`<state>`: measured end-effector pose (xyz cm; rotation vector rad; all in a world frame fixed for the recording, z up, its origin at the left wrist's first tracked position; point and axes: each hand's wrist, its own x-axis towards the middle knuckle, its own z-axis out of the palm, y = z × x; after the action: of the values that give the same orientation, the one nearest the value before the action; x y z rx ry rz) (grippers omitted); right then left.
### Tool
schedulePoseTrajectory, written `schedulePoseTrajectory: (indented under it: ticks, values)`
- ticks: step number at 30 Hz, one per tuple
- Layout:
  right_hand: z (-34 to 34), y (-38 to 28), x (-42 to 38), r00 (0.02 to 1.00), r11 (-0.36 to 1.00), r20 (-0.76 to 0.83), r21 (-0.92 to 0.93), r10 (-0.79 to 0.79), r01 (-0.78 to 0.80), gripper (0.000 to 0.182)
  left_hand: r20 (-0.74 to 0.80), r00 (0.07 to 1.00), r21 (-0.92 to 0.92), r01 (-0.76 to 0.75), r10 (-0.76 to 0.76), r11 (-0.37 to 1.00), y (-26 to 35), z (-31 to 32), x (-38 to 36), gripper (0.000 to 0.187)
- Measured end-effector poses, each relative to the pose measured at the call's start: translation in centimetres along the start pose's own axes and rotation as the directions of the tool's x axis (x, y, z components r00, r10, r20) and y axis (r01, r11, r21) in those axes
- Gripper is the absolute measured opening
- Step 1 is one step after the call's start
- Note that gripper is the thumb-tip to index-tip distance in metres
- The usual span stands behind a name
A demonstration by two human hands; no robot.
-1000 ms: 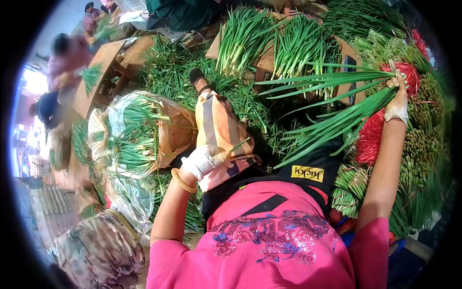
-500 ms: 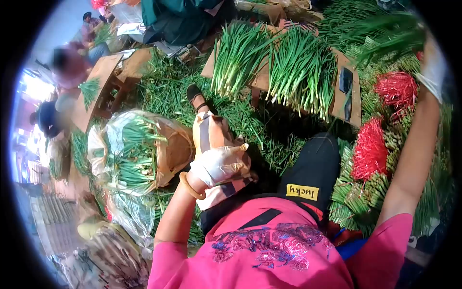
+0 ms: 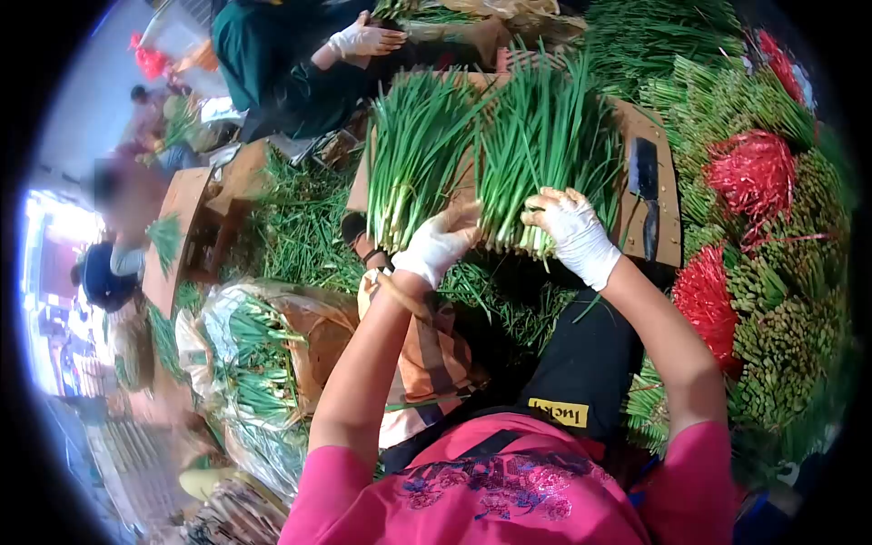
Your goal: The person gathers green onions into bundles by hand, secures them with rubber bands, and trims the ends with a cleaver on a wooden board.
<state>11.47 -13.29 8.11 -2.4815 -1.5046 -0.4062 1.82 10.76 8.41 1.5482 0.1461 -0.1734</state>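
Two piles of green stalks with pale bases, a left one [image 3: 413, 154] and a right one [image 3: 536, 150], lie on a wooden board [image 3: 672, 182]. My left hand [image 3: 440, 243], in a whitish glove, reaches between them, its fingers stretched toward the right pile's left edge near the bases. At that pile's lower right, my right hand [image 3: 574, 232], also gloved, has its fingers bent around some stalk bases; part of its grip is hidden. A dark-bladed knife [image 3: 645, 186] rests on the board to the right of the right pile.
Bundled stalks [image 3: 781, 309] and red ties [image 3: 752, 173] are stacked at the right. A plastic bag of greens [image 3: 259, 354] sits at lower left. Loose leaves [image 3: 304, 213] cover the floor. A co-worker's gloved hand [image 3: 363, 39] is beyond the board; another person [image 3: 132, 195] is at left.
My right hand has come down from the upper right, where it was by a blurred green bunch, to the right pile. My left hand has moved up from my knee to the piles.
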Motion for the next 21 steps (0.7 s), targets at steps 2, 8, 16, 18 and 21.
schedulePoseTrajectory:
  ticks: [2, 8, 16, 18, 21]
  values:
    - [-1.9, -1.4, 0.1, 0.980, 0.965, 0.171, -0.256, 0.100, -0.054, 0.049, -0.056, 0.998, 0.040, 0.005, -0.003, 0.999, -1.5, 0.4, 3.3, 0.053]
    - [-10.9, 0.8, -2.1, 0.899, 0.848, 0.095, 0.302, 0.428, -0.436, 0.046, -0.225, 0.824, 0.455, -0.383, 0.520, 0.804, -2.0, 1.9, 9.3, 0.051]
    - [-4.9, 7.8, -2.6, 0.756, 0.592, 0.099, 0.560, 0.647, -0.580, 0.016, 0.068, 0.919, 0.862, -0.250, 0.388, 0.441, 4.9, 12.1, 11.3, 0.099]
    - [-2.9, 9.1, -2.9, 0.686, 0.350, 0.186, 0.750, 0.703, -0.562, 0.017, -0.037, 0.854, 0.708, -0.344, 0.519, 0.617, 0.1, 10.7, 14.0, 0.088]
    - [-2.2, 11.5, -2.5, 0.664, 0.118, 0.240, 0.887, 0.708, -0.446, 0.020, -0.162, 0.779, 0.385, -0.516, 0.606, 0.766, -1.2, 10.1, 14.3, 0.075]
